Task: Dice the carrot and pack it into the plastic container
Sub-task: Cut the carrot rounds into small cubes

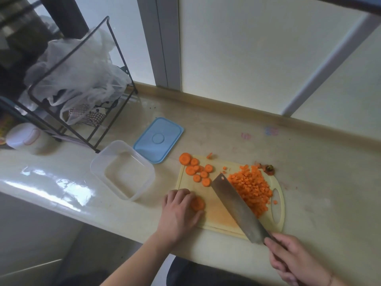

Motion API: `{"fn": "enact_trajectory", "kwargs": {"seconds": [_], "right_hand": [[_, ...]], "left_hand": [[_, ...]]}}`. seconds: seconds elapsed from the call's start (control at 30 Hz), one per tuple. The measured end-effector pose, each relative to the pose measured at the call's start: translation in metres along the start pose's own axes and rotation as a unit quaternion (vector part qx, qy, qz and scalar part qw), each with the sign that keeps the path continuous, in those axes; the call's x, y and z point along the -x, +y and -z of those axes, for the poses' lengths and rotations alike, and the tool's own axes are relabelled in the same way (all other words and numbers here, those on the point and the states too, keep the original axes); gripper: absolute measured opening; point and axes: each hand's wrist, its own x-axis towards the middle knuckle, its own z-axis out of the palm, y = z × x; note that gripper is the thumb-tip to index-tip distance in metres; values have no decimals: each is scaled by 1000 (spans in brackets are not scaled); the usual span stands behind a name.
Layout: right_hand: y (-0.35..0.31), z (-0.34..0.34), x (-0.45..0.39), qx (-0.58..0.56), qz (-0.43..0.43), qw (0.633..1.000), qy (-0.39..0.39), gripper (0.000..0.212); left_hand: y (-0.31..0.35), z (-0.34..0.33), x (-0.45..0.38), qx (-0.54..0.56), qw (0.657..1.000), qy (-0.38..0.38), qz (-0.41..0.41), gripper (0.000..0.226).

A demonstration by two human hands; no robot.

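Note:
On the pale yellow cutting board (pixel 218 218) my left hand (pixel 179 213) holds a stack of carrot rounds (pixel 198 203) between fingers and thumb. My right hand (pixel 294 261) grips the handle of a cleaver (pixel 237 205), whose blade lies across the board beside a heap of diced carrot (pixel 252 188). Several loose carrot slices (pixel 196 170) lie at the board's far left corner. The clear plastic container (pixel 123 169) stands to the left of the board with nothing in it.
A blue lid (pixel 158 139) lies behind the container. A carrot top and peel scraps (pixel 269 169) sit past the board's far right. A black wire rack (pixel 82 89) with plastic bags stands at the back left, a white jar (pixel 26 138) beside it. The counter edge runs near me.

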Motion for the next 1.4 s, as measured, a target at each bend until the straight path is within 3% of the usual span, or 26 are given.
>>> {"fn": "enact_trajectory", "kwargs": {"seconds": [0.1, 0.23, 0.3, 0.6, 0.83, 0.97, 1.1, 1.23, 1.3, 1.4], "right_hand": [[-2, -13, 0, 26, 28, 999, -1, 16], [-6, -26, -5, 53, 30, 998, 9, 17], [-7, -28, -7, 57, 26, 998, 22, 19], [-12, -34, -8, 74, 29, 996, 28, 22], [-10, -47, -8, 215, 60, 974, 29, 29], [-23, -47, -5, 236, 24, 971, 35, 23], [-30, -48, -10, 282, -11, 959, 29, 34], [-30, -40, -18, 315, 57, 943, 89, 42], [-30, -37, -19, 328, 66, 939, 84, 40], [-34, -36, -17, 332, 59, 940, 50, 18]], "left_hand": [[4, 0, 0, 24, 1000, 2, -13, 44], [4, 1, 2, 44, 995, 21, -91, 22], [5, 0, 2, 49, 994, 25, -91, 18], [9, -3, -2, 62, 993, 30, -99, 15], [14, -6, -2, 99, 990, 25, -100, 17], [20, -10, 4, 72, 992, 50, -86, 19], [22, -13, 9, 54, 992, 64, -94, 22], [26, -14, 8, 26, 991, 82, -106, 18], [24, -16, 9, 18, 991, 74, -107, 19], [18, -18, 13, 17, 994, 56, -98, 20]]}}
